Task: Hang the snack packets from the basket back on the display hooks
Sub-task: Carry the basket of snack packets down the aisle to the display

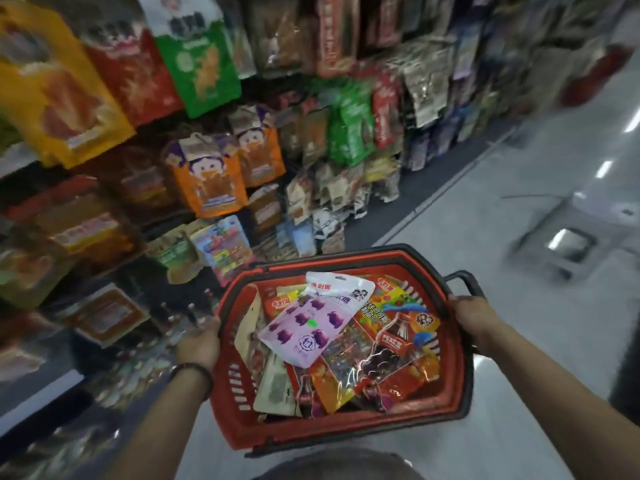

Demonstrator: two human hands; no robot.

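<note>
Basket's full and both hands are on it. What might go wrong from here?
The left hand and right hand both grip the basket; freeing one to hang anything may tip it.
The lilac packet lies loose on top and could slide out.
The grey stool to the right is a possible trip hazard.

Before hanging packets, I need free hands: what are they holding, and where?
Both hold the red basket by its rim: the left hand grips the left side, the right hand the right side.
</note>
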